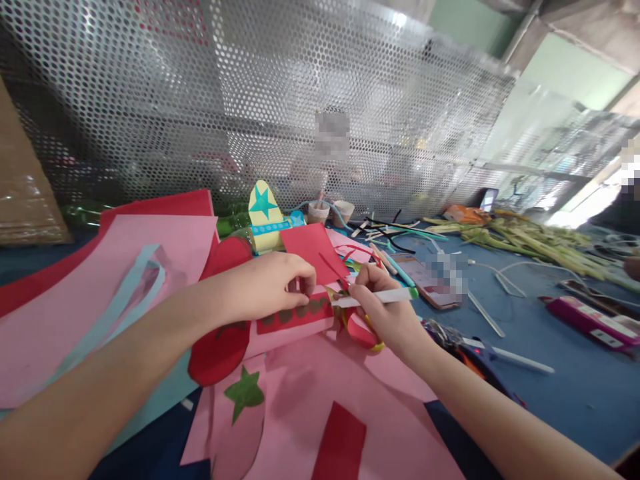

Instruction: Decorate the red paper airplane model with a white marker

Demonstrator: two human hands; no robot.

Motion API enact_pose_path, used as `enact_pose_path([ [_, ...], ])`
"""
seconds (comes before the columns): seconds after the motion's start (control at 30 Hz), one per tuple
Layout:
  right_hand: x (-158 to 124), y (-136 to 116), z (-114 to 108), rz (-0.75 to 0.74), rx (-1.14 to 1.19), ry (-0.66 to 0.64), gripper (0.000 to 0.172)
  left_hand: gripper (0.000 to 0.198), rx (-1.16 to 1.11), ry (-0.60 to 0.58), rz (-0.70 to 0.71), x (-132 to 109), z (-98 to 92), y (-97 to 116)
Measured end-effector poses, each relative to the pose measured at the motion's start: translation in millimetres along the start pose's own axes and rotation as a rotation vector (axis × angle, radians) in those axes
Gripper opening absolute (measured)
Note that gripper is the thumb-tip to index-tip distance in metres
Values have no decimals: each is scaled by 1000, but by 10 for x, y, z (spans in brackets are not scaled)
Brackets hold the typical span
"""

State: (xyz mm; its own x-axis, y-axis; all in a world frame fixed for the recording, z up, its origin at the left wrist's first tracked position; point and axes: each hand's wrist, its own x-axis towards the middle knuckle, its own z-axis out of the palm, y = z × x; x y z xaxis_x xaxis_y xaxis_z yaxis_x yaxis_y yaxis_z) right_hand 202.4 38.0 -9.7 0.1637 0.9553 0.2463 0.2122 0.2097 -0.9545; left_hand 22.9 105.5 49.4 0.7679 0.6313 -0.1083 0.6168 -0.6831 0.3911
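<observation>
My right hand (383, 303) grips a white marker with a green end (397, 295), which lies across the fingers. Its fingertips are beside the end of a rolled pink paper piece (295, 338). Around that roll runs a red strip with dark round dots (270, 325). My left hand (287, 283) rests over the roll, fingers curled down toward the strip; whatever its fingertips hold is hidden. Red rounded paper shapes (220, 353) stick out at the roll's left end. Below lies pink paper (310, 380) with a green star (245, 395) and a dark red piece (340, 443).
Pink sheets (170, 233) and light blue strips (135, 287) lie left. A yellow paper rocket shape with a teal star (263, 205), cups (319, 212) and a perforated metal screen (280, 87) stand behind. At right are a phone (430, 280), glue gun (475, 360), magenta box (593, 322) and dried husks (530, 243).
</observation>
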Motion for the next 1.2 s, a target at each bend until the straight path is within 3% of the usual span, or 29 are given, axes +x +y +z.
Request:
enact_pose_path([
  [0.37,-8,-7,5,19,21,-32,25,9,22,-8,-11,0,-16,34],
  [0.63,8,30,2,-83,-79,-19,25,9,11,-8,7,0,-13,23],
  [1.2,5,-9,2,-34,-28,-26,24,10,1,-7,24,8,4,-17],
])
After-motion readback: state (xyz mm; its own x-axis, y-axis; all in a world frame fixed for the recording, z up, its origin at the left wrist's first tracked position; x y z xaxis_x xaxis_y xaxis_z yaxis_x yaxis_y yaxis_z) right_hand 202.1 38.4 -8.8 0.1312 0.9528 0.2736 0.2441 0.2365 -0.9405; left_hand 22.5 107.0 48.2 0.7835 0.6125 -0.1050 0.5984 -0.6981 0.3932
